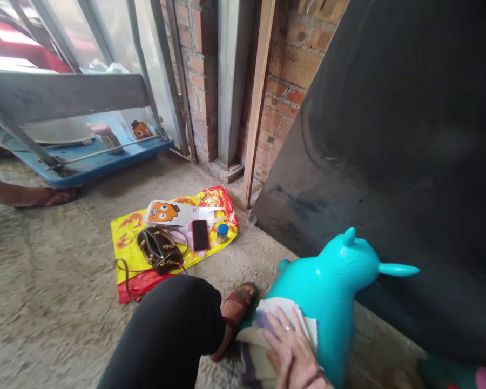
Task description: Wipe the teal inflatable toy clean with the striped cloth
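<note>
My right hand [285, 337] lies with fingers spread over a pale cloth [308, 324] with purple-grey patches, pressing it against the side of a turquoise inflatable animal toy [308, 281]. A ring shows on one finger. The toy stands upright on the floor, with a rounded body and ears sticking out from its head. The cloth's lower part hangs down beside my foot. My left hand is out of view.
On a yellow-and-red plastic sheet [123, 256] lie a brown handbag [160, 249], phone [200, 235], blue-lidded jar [222, 233] and white bag [182, 215]. A dark panel [348, 162] leans at right. A blue-decked cart [117, 165] stands left, near another person's foot [56, 195].
</note>
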Tool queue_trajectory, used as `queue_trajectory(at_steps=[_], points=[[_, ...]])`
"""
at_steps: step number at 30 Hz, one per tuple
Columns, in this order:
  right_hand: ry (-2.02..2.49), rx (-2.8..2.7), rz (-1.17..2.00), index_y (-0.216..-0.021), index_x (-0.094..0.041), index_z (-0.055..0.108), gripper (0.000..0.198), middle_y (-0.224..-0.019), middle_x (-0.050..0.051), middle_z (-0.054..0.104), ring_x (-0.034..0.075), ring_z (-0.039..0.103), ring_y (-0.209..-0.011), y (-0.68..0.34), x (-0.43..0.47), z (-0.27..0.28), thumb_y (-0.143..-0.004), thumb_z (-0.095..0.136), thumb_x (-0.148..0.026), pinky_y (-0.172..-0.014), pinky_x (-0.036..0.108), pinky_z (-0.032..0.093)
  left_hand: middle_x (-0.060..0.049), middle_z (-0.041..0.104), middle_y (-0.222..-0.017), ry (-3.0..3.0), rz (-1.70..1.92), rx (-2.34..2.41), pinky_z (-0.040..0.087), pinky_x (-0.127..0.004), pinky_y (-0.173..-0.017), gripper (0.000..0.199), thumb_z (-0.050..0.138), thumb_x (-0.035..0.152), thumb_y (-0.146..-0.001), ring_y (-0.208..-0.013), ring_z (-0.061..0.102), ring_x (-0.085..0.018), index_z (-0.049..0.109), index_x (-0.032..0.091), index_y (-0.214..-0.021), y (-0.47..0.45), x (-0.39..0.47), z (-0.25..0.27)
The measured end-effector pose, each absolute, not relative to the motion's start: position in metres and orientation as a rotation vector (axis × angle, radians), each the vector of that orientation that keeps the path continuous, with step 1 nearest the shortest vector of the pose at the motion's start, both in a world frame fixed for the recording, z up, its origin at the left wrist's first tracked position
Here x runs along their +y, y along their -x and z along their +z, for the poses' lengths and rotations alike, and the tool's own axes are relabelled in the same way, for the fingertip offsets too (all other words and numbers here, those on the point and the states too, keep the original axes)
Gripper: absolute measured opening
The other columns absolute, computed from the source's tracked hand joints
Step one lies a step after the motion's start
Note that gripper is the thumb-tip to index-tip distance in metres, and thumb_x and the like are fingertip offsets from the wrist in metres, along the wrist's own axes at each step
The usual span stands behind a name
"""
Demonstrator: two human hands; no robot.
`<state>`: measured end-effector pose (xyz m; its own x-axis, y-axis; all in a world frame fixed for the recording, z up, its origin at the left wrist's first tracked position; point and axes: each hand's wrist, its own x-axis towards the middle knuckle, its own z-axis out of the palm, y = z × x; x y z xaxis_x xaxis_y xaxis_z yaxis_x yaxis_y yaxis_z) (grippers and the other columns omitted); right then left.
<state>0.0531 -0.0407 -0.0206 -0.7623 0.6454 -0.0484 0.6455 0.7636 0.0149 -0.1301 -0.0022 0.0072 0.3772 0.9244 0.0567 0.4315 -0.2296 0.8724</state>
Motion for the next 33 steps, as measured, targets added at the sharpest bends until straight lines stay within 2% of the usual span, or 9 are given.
queue_trajectory(at_steps=[4, 9, 13, 18, 23, 25, 28, 30, 33], points=[[-1.422, 2.847, 0.258, -0.13, -0.036, 0.055, 0.046, -0.147, 0.003, 0.043, 0.03, 0.029, -0.141, -0.102, -0.051, -0.002, -0.085, 0.05, -0.029, -0.111, 0.059, 0.029, -0.004, 0.057, -0.126, -1.685, 0.786, 1.338, 0.048, -0.046, -0.097, 0.033, 0.042, 0.042, -0.097, -0.117, 0.053, -0.024, 0.059, 0.023, -0.117, 0.137, 0.016, -0.006], [-1.583, 2.682, 0.214, -0.134, -0.028, 0.053, 0.046, -0.152, 0.006, 0.035, 0.032, 0.027, -0.141, -0.087, 0.009, 0.013, -0.089, 0.045, -0.034, -0.113, 0.059, 0.022, -0.005, 0.056, -0.128, -1.683, 0.776, 1.301, 0.048, -0.047, -0.099, 0.036, 0.04, 0.044, -0.097, -0.118, 0.052, -0.024, 0.059, 0.024, -0.118, 0.127, -0.001, -0.01], [-1.738, 2.584, 0.292, -0.128, -0.017, 0.059, 0.044, -0.147, 0.01, 0.041, 0.032, 0.028, -0.141, -0.064, 0.078, 0.01, -0.091, 0.038, -0.028, -0.117, 0.056, 0.017, -0.007, 0.049, -0.138, -1.78, 0.762, 1.179, 0.046, -0.046, -0.103, 0.034, 0.048, 0.047, -0.093, -0.119, 0.05, -0.022, 0.057, 0.029, -0.12, 0.116, -0.023, -0.006], [-1.96, 2.508, 0.481, -0.132, -0.007, 0.053, 0.049, -0.148, 0.017, 0.039, 0.034, 0.026, -0.141, -0.073, 0.064, -0.008, -0.092, 0.035, -0.027, -0.114, 0.058, 0.023, -0.007, 0.051, -0.136, -1.781, 0.774, 1.148, 0.049, -0.045, -0.099, 0.032, 0.054, 0.046, -0.09, -0.117, 0.051, -0.022, 0.057, 0.031, -0.119, 0.132, -0.01, -0.009], [-2.164, 2.503, 0.695, -0.135, 0.001, 0.045, 0.056, -0.15, 0.024, 0.03, 0.037, 0.01, -0.145, -0.11, 0.025, -0.015, -0.097, 0.027, -0.036, -0.109, 0.06, 0.032, -0.004, 0.054, -0.131, -1.594, 0.792, 1.241, 0.048, -0.051, -0.098, 0.039, 0.049, 0.047, -0.093, -0.119, 0.051, -0.026, 0.052, 0.029, -0.127, 0.148, 0.017, -0.027], [-2.169, 2.499, 0.755, -0.132, 0.003, 0.045, 0.055, -0.145, 0.028, 0.034, 0.038, 0.006, -0.145, -0.12, 0.037, -0.003, -0.097, 0.028, -0.036, -0.108, 0.06, 0.033, 0.001, 0.053, -0.133, -1.513, 0.791, 1.288, 0.05, -0.058, -0.093, 0.043, 0.049, 0.051, -0.089, -0.121, 0.051, -0.03, 0.048, 0.039, -0.13, 0.148, 0.022, -0.034], [-2.222, 2.45, 0.871, -0.131, 0.002, 0.045, 0.052, -0.141, 0.031, 0.037, 0.04, 0.002, -0.145, -0.126, 0.084, 0.032, -0.095, 0.035, -0.035, -0.11, 0.062, 0.027, 0.016, 0.054, -0.129, -1.427, 0.783, 1.353, 0.05, -0.064, -0.084, 0.039, 0.039, 0.055, -0.082, -0.123, 0.05, -0.034, 0.048, 0.059, -0.12, 0.147, 0.022, -0.044], [-2.315, 2.376, 0.88, -0.133, 0.003, 0.042, 0.057, -0.142, 0.031, 0.034, 0.044, 0.008, -0.143, -0.126, 0.125, 0.062, -0.093, 0.041, -0.037, -0.11, 0.063, 0.023, 0.019, 0.055, -0.124, -1.365, 0.769, 1.411, 0.048, -0.064, -0.084, 0.043, 0.031, 0.055, -0.08, -0.125, 0.049, -0.036, 0.049, 0.061, -0.118, 0.147, 0.02, -0.052], [-2.381, 2.259, 0.623, -0.122, -0.003, 0.054, 0.05, -0.127, 0.024, 0.052, 0.039, 0.045, -0.122, -0.127, 0.179, 0.103, -0.088, 0.047, -0.038, -0.101, 0.055, 0.036, 0.012, 0.057, -0.117, -1.221, 0.722, 1.529, 0.044, -0.066, -0.09, 0.053, 0.026, 0.053, -0.078, -0.125, 0.049, -0.038, 0.049, 0.051, -0.125, 0.149, 0.015, -0.065]])
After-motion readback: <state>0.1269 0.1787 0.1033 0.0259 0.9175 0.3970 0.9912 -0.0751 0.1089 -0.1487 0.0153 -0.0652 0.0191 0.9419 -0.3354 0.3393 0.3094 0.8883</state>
